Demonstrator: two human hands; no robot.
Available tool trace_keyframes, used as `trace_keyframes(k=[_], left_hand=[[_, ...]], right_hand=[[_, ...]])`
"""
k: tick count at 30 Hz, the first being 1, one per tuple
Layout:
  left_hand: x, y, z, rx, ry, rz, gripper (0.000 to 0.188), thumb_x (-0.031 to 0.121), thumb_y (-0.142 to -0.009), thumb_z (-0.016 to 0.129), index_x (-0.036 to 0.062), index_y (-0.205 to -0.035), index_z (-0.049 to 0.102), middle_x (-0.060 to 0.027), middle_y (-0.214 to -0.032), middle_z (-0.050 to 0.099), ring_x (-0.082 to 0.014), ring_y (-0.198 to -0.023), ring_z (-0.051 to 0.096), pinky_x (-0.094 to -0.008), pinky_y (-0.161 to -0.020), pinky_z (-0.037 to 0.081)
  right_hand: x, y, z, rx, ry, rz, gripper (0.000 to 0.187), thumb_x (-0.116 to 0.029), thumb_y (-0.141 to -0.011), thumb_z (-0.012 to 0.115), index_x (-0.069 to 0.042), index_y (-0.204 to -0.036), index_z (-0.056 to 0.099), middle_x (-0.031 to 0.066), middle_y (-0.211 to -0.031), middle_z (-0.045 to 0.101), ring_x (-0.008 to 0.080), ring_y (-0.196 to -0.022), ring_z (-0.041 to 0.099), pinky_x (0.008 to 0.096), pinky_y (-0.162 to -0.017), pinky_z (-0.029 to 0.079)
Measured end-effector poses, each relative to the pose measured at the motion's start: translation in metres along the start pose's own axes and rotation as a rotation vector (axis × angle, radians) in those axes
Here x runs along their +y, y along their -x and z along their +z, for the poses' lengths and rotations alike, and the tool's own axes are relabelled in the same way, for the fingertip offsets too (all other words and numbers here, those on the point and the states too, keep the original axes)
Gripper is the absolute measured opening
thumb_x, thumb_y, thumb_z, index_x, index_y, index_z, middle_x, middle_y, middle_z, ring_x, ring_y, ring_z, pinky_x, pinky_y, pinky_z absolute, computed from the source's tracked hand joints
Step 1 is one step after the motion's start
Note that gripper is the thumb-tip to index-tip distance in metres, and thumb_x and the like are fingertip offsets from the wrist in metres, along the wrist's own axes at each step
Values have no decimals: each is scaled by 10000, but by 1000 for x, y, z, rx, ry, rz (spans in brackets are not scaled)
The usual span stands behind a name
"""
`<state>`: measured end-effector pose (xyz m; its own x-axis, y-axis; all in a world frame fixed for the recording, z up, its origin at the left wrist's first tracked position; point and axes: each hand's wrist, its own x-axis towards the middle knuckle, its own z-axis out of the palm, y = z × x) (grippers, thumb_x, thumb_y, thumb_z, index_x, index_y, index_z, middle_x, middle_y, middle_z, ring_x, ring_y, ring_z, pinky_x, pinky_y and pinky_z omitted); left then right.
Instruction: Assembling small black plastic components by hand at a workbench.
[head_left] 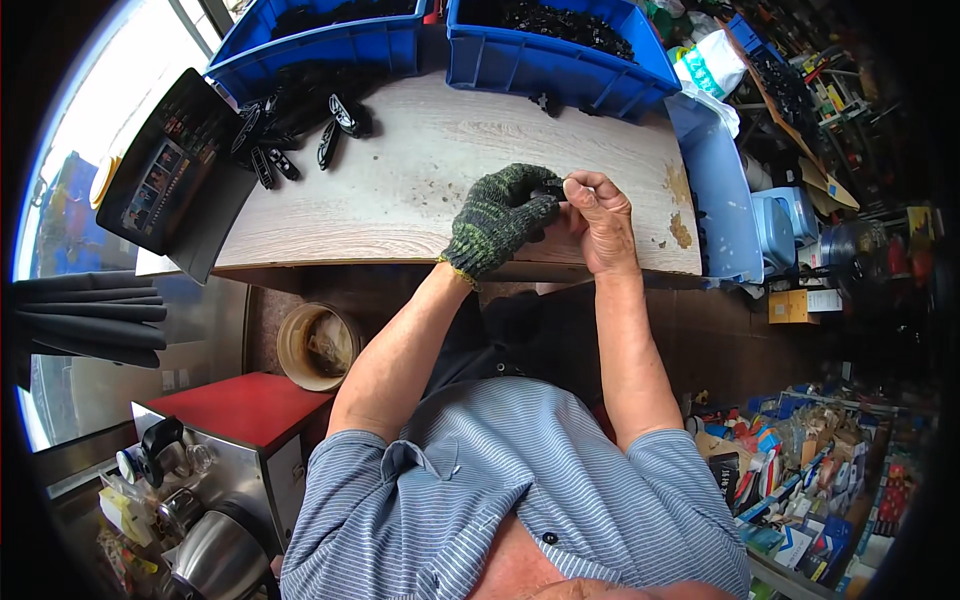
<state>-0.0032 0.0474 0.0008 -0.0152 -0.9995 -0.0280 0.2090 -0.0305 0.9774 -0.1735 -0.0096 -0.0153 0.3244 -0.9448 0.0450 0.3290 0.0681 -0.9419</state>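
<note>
My left hand (496, 218), in a dark green and black knitted glove, is closed around a small black part (553, 186) above the near side of the table. My bare right hand (606, 222) meets it from the right, with thumb and fingers pinched at the part's right end. Most of the part is hidden by my fingers, so its shape cannot be made out. Several black pieces with white markings (327, 144) lie farther off at the left of the table. Beside the far bin sits a small loose black piece (543, 103).
Two blue bins (560, 72) of black parts stand along the table's (400, 200) far edge. A propped tablet (160, 190) stands at the left. A lighter blue bin (728, 200) adjoins the right edge. Below the table are a bucket (292, 345) and a red-topped cabinet (235, 405).
</note>
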Motion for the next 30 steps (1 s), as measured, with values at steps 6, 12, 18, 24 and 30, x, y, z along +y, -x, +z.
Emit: trace_keyframes(k=[6, 12, 18, 24, 30], left_hand=[[5, -6, 6, 101, 31, -34, 275, 233, -938, 705, -9, -1067, 679, -56, -807, 679, -114, -646, 619, -264, -565, 497], [3, -6, 9, 196, 90, -30, 262, 222, -907, 734, -27, -973, 686, -64, -735, 663, -119, -599, 600, -270, -541, 472], [2, -4, 8, 286, 112, -8, 266, 210, -882, 756, -31, -973, 687, -71, -742, 671, -124, -600, 603, -268, -551, 483], [-2, -2, 6, 234, 51, 48, 258, 205, -884, 750, -24, -984, 688, -73, -766, 682, -137, -628, 631, -273, -567, 510], [-1, 2, 9, 159, 31, 87, 264, 190, -933, 702, -17, -1094, 667, -89, -876, 713, -135, -717, 670, -288, -655, 548]], right_hand=[[-1, -2, 2, -13, -15, 57, 150, -153, -905, 755, -94, -1027, 689, -12, -734, 639, 85, -597, 597, 252, -590, 512], [-7, -3, 9, 14, 78, 55, 209, -235, -906, 749, -78, -1016, 667, -6, -684, 617, 93, -535, 578, 237, -539, 476], [-15, -5, 11, -42, 260, 190, 297, -369, -899, 730, -104, -811, 631, -22, -575, 517, 87, -451, 481, 248, -466, 427], [-4, -4, 13, -12, 316, 10, 361, -365, -898, 737, -141, -690, 544, -31, -559, 494, 87, -445, 476, 256, -436, 404], [5, -3, 9, 38, 215, -122, 328, -259, -902, 704, -108, -660, 542, -36, -564, 469, 70, -450, 421, 257, -442, 382]])
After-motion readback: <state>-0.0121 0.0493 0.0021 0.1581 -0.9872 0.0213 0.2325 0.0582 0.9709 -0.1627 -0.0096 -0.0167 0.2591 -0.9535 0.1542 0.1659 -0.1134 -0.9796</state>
